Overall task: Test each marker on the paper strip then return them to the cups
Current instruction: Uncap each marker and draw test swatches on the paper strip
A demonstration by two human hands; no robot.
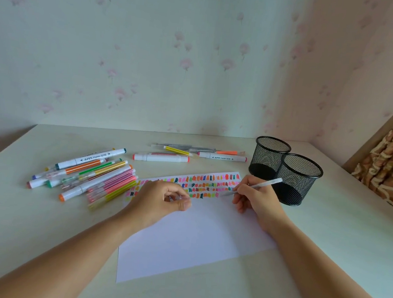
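Observation:
A white paper sheet [189, 239] lies on the table, its far edge covered with rows of coloured test marks [201, 185]. My right hand [255, 200] grips a pale, translucent marker [263, 184] with its tip down on the paper at the right end of the marks. My left hand [161, 199] rests on the paper's left part and pinches a small clear cap [182, 198] between thumb and fingers. Two black mesh cups [270, 159] [298, 180] stand just beyond my right hand and look empty.
A heap of several markers [87, 176] lies left of the paper. A smaller group of markers [190, 154] lies behind the paper near the cups. The table [200, 293] meets a papered wall at the back. A patterned curtain [390, 167] hangs at the right.

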